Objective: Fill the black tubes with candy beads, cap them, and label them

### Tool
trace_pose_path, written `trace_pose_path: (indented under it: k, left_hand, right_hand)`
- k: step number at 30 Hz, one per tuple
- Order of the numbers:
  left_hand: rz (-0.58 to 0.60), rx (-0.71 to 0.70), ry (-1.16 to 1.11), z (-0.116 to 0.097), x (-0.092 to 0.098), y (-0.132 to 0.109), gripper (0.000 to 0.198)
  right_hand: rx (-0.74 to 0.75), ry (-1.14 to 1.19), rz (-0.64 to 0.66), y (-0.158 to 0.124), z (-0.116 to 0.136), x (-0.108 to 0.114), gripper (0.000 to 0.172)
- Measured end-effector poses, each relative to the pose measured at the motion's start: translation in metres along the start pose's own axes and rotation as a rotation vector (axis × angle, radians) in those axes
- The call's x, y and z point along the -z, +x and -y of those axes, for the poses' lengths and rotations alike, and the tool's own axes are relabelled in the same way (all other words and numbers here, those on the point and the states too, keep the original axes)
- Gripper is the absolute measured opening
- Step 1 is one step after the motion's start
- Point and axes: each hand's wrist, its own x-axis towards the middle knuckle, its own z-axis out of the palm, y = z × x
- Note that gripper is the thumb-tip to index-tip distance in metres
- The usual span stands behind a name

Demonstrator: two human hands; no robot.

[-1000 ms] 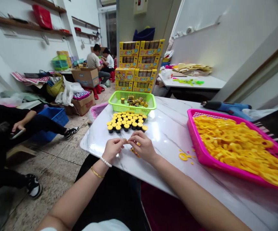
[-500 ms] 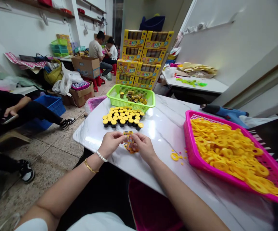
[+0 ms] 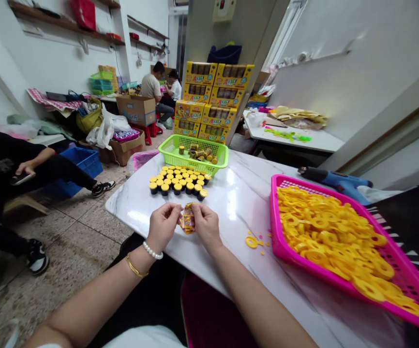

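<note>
My left hand (image 3: 163, 223) and my right hand (image 3: 206, 226) meet over the near part of the table, both with fingers pinched. Between the fingertips is a small yellow printed label (image 3: 188, 210), its edges partly hidden by my thumbs. More colourful printed labels (image 3: 188, 226) lie just beneath it on the tabletop. Beyond my hands, several small black tubs with yellow lids (image 3: 176, 187) stand upright in close rows.
Behind the tubs sits a green basket (image 3: 168, 153) with loose tubs. A pink basket (image 3: 275, 227) of yellow plastic rings stands at right, beside a blue heat gun (image 3: 340, 182). A loose yellow ring (image 3: 251, 242) lies near it. Yellow boxes (image 3: 218, 115) are stacked behind; a seated person (image 3: 9, 159) is at left.
The view has shifted, so the scene sits lower and slightly left. The label between my fingers has turned from flat and facing me to tilted and partly covered.
</note>
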Motion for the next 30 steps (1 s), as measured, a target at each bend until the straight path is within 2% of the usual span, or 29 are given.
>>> trace_pose_path:
  k: [4, 9, 12, 14, 17, 20, 22, 24, 30]
  left_hand:
    - [-0.026, -0.060, 0.078, -0.001, -0.003, 0.000, 0.031]
    - [-0.023, -0.073, 0.092, 0.001, -0.006, 0.012, 0.029]
    - [-0.002, -0.059, 0.070, 0.014, -0.009, 0.025, 0.027]
    - [-0.013, -0.031, 0.011, 0.027, -0.014, 0.034, 0.027]
    - [0.051, 0.031, -0.060, 0.040, -0.018, 0.041, 0.030]
    - [0.063, 0.061, -0.064, 0.034, -0.012, 0.035, 0.029]
    - [-0.043, 0.009, -0.015, 0.024, -0.003, 0.032, 0.030]
    - [-0.097, -0.039, 0.043, 0.016, 0.005, 0.034, 0.027]
    - [0.045, -0.053, 0.002, 0.012, 0.011, 0.030, 0.019]
  right_hand:
    - [0.107, -0.081, -0.024, -0.002, 0.005, -0.001, 0.047]
    - [0.232, -0.235, -0.065, 0.000, 0.007, 0.006, 0.051]
    - [0.243, -0.225, -0.088, 0.005, -0.004, 0.012, 0.052]
    - [0.250, -0.221, -0.061, 0.010, -0.014, 0.014, 0.051]
    - [0.311, -0.282, -0.005, 0.013, -0.022, 0.013, 0.048]
    - [0.414, -0.383, -0.059, 0.007, -0.013, 0.011, 0.046]
    - [0.419, -0.432, -0.116, 0.004, -0.003, 0.009, 0.046]
    - [0.392, -0.436, -0.174, 0.004, 0.003, 0.008, 0.048]
    - [0.452, -0.424, -0.142, 0.001, 0.010, 0.006, 0.038]
